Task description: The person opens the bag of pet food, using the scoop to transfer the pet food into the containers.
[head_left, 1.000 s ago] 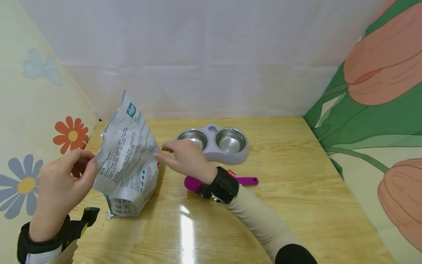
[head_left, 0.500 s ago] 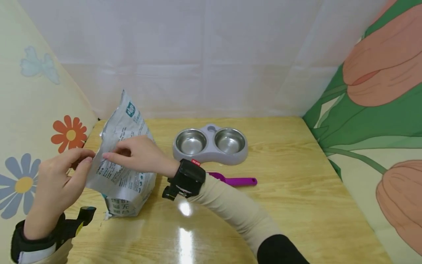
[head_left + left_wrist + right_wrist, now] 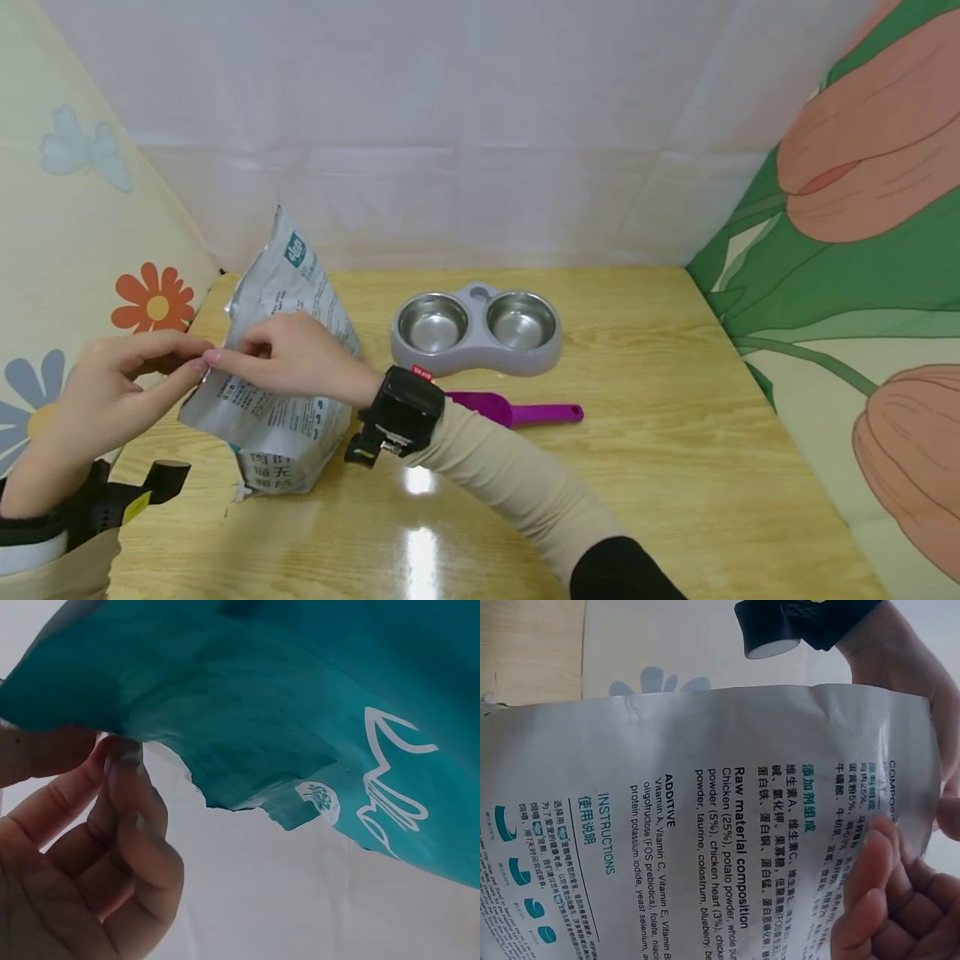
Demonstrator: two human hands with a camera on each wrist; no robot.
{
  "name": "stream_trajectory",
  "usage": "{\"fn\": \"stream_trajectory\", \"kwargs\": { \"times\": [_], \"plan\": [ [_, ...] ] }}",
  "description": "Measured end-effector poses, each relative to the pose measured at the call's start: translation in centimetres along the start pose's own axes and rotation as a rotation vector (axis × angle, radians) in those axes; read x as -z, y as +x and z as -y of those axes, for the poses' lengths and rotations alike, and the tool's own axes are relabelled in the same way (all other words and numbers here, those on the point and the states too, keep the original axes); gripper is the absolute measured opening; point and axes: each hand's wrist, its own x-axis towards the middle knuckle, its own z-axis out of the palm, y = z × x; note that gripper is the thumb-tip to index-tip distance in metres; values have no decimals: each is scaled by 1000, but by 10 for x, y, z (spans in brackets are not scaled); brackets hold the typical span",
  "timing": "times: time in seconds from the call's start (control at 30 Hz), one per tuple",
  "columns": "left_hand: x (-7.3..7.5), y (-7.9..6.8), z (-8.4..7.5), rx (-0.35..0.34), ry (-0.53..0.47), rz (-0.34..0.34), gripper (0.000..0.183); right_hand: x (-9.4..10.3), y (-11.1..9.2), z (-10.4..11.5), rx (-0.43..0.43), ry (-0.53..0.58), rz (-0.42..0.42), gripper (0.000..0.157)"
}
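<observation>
A silver-backed pet food bag point(image 3: 288, 275) stands upright on the left of the table, printed with dense text. Its teal side point(image 3: 247, 712) fills the left wrist view, where the top edge looks ragged and torn. My left hand point(image 3: 112, 392) pinches the bag's left upper edge between thumb and fingers. Reaching across the printed side, my right hand point(image 3: 300, 358) pinches the same edge, its fingertips meeting the left ones. The right wrist view shows the right fingers point(image 3: 870, 877) curled close against the printed text.
A lilac double feeder point(image 3: 480, 354) with two steel bowls sits at the back middle of the wooden table point(image 3: 675, 467). In front of it lies a purple scoop point(image 3: 543, 414), partly behind the right wrist camera. Patterned cloth walls stand on both sides.
My right hand has moved left from beside the feeder, across the bag to its edge, uncovering the left bowl. My left hand now grips that edge, its wrist shifted slightly left.
</observation>
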Motion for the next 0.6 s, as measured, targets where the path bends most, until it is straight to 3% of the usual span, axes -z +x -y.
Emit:
{"fn": "stream_trajectory", "kwargs": {
  "times": [0.27,0.4,0.6],
  "plan": [
    [4,3,6,89,-36,164,25,-1,1,4,-9,96,26,34],
    [2,6,6,100,-54,197,38,-2,2,7,20,109,3,32],
    [1,10,4,78,-23,220,37,-1,2,10,28,81,-27,34]
  ]
}}
